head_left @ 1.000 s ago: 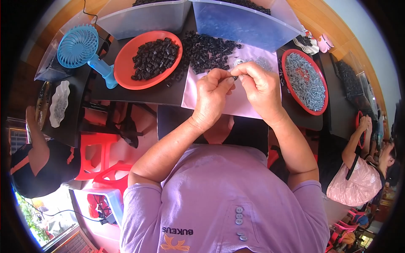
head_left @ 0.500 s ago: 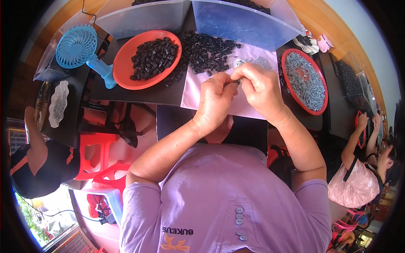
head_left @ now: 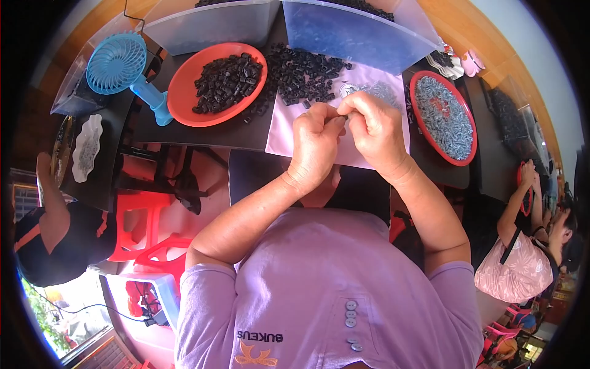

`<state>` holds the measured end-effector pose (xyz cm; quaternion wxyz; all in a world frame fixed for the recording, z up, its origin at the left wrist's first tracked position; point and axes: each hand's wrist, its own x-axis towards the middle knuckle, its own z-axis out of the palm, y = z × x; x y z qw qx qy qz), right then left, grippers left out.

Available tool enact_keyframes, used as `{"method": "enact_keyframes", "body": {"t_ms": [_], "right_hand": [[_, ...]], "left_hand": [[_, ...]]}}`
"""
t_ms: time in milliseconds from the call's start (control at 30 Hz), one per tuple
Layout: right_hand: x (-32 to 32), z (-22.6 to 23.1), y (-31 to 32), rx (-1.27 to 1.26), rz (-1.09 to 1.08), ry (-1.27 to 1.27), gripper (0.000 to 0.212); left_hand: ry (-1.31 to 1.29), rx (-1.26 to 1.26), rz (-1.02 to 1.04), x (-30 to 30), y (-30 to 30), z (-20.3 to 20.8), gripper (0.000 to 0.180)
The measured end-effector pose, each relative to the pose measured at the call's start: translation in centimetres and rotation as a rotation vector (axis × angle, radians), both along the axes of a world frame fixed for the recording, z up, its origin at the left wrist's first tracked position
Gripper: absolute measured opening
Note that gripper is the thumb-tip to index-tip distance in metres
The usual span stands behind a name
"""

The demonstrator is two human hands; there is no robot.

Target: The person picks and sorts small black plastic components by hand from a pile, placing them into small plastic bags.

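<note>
My left hand (head_left: 314,142) and my right hand (head_left: 381,134) meet fingertip to fingertip over a pink cloth (head_left: 281,132) at the table's near edge. Both are closed in a pinch around a small black part (head_left: 345,117), mostly hidden by the fingers. Just beyond them lie a heap of loose black plastic pieces (head_left: 305,71) and, on the cloth, a scatter of small silvery screw-like pieces (head_left: 380,92). A red tray (head_left: 178,111) of black pieces is left of the heap. Right of my hands sits another red tray (head_left: 472,144), full of silvery pieces.
Two translucent bins (head_left: 362,40) (head_left: 209,27) line the table's back. A blue fan (head_left: 117,64) stands at the left, near a white wavy dish (head_left: 88,147). Co-workers sit at the left (head_left: 67,240) and right (head_left: 513,264). Red stools (head_left: 135,224) are at lower left.
My hands stay pinched together in nearly the same place, with only slight finger movement. The whole view has shifted a little. At the right, the co-worker's raised hands have come lower.
</note>
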<state>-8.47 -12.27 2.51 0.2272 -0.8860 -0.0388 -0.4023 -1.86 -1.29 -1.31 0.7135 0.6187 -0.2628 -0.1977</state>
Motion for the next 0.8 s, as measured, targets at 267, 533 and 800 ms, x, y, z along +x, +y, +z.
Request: {"method": "enact_keyframes", "body": {"t_ms": [267, 533, 800], "right_hand": [[0.1, -0.1, 0.3, 0.122, -0.027, 0.061, 0.024], [-1.0, -1.0, 2.3, -0.229, -0.124, -0.052, 0.028], [0.6, -2.6, 3.1, -0.287, -0.170, -0.225, 0.033]], "left_hand": [[-0.024, -0.053, 0.034, -0.3, -0.2, -0.7, 0.007], [0.124, -0.147, 0.048, -0.8, 0.6, 0.2, 0.009], [0.452, -0.220, 0.073, -0.5, 1.4, 0.9, 0.011]]}}
